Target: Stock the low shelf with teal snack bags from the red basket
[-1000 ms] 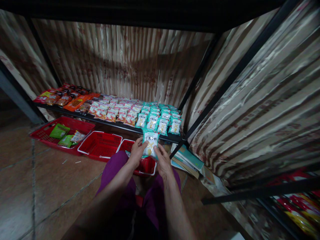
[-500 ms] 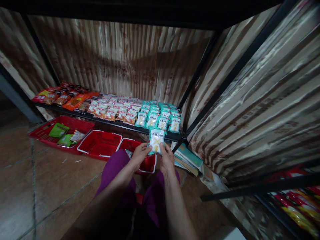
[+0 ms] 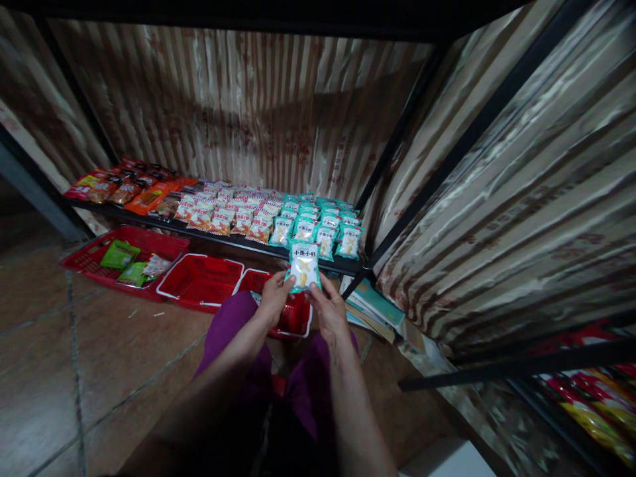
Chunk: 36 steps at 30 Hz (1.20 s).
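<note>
A teal-and-white snack bag (image 3: 304, 266) is held upright between my two hands, in front of the shelf edge. My left hand (image 3: 276, 293) is closed on its lower left corner, thumb on the front. My right hand (image 3: 330, 306) grips the lower right corner, thumb near the bottom edge and fingers partly hidden behind. Just beyond, matching teal snack bags (image 3: 326, 240) stand in rows at the right end of the low black shelf (image 3: 248, 248). Below my hands sits a red basket (image 3: 297, 319), partly covered by my left arm and knee.
White-and-orange snack bags (image 3: 222, 218) and orange packets (image 3: 152, 197) fill the shelf leftward. On the tiled floor are an empty red basket (image 3: 199, 281) and a wider red basket (image 3: 82, 260) with green packets (image 3: 119, 254). Flattened cardboard (image 3: 377, 306) lies by the black shelf post (image 3: 392, 235).
Both hands have shifted the teal-and-white bag slightly left and up, toward the shelf. My right hand's fingers have loosened and slid lower on the bag. The camera view has tilted a little.
</note>
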Available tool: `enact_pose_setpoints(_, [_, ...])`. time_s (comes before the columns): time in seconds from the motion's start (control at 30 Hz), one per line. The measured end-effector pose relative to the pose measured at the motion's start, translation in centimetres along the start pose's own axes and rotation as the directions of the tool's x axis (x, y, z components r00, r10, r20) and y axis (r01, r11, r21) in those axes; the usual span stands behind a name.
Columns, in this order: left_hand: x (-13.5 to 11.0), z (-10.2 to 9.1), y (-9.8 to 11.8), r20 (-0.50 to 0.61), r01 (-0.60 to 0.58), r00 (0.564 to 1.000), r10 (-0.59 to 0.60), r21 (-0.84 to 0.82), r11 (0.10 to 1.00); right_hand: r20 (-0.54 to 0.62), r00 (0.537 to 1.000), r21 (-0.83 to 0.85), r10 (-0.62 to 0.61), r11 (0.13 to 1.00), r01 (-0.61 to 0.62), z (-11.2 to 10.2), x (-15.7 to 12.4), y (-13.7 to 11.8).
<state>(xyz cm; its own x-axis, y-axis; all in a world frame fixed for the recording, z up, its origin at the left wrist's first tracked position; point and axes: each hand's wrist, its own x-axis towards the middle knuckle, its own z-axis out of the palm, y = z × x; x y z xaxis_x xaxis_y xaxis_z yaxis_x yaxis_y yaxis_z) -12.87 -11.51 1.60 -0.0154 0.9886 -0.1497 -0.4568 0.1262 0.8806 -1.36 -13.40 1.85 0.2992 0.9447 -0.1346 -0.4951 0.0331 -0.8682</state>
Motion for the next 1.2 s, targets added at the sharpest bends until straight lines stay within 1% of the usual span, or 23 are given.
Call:
enact_pose_setpoints(0.1, [0.1, 0.0, -0.3, -0.011, 0.022, 1.000, -0.022, 0.003, 1.000, -0.037, 0.999, -0.026, -0.005, 1.000, 0.004, -0.1, 0.1, 0.3])
enact_pose_setpoints(0.23, [0.1, 0.0, -0.6, -0.019, 0.050, 0.999, -0.050, -0.030, 0.998, -0.058, 0.998, -0.079, -0.023, 0.997, 0.019, -0.4, 0.3, 0.8])
enact_pose_setpoints(0.3, [0.1, 0.0, -0.6, -0.019, 0.056, 0.998, -0.057, -0.032, 0.998, -0.059, 0.998, -0.078, -0.028, 0.997, 0.023, -0.7, 0.4, 1.1])
enact_pose_setpoints(0.47, [-0.1, 0.1, -0.5, -0.002, 0.021, 1.000, -0.021, -0.012, 1.000, -0.059, 0.998, -0.044, -0.025, 0.999, 0.023, -1.1, 0.7, 1.8])
enact_pose_setpoints(0.63, [-0.2, 0.1, -0.6, 0.006, 0.029, 1.000, -0.029, -0.016, 0.999, -0.036, 0.999, -0.050, -0.029, 0.998, 0.028, -1.4, 0.8, 2.0])
enact_pose_setpoints(0.7, [-0.3, 0.2, -0.6, 0.010, 0.017, 1.000, -0.016, -0.008, 1.000, -0.050, 0.998, -0.048, -0.042, 0.998, 0.040, -1.4, 0.8, 2.1])
enact_pose_setpoints(0.83, [-0.3, 0.3, -0.8, -0.013, -0.024, 1.000, 0.024, 0.037, 0.999, -0.083, 0.995, -0.037, -0.063, 0.997, 0.060, -1.3, 0.8, 2.2])
enact_pose_setpoints(0.93, [-0.1, 0.2, -0.6, -0.028, -0.070, 0.997, 0.075, 0.145, 0.987, -0.112, 0.988, -0.064, -0.106, 0.993, 0.099, -1.3, 0.9, 2.3])
enact_pose_setpoints(1.0, [0.0, 0.2, -0.3, -0.046, -0.145, 0.986, 0.162, 0.260, 0.955, -0.134, 0.968, -0.168, -0.211, 0.968, 0.187, -1.4, 0.9, 2.3])
enact_pose_setpoints(1.03, [0.1, 0.3, -0.1, -0.049, -0.189, 0.976, 0.214, 0.313, 0.931, -0.138, 0.948, -0.249, -0.286, 0.937, 0.246, -1.4, 0.9, 2.3])
enact_pose_setpoints(1.1, [0.1, 0.6, 0.3, -0.010, -0.267, 0.957, 0.290, 0.365, 0.892, -0.120, 0.887, -0.424, -0.446, 0.831, 0.361, -1.4, 0.7, 2.0])
enact_pose_setpoints(1.13, [0.1, 0.8, 0.4, 0.033, -0.295, 0.952, 0.304, 0.359, 0.886, -0.098, 0.852, -0.500, -0.514, 0.766, 0.404, -1.4, 0.6, 1.9])
enact_pose_setpoints(1.2, [0.1, 1.3, 0.6, 0.115, -0.319, 0.948, 0.297, 0.314, 0.894, -0.042, 0.792, -0.610, -0.609, 0.644, 0.462, -1.2, 0.2, 1.6])
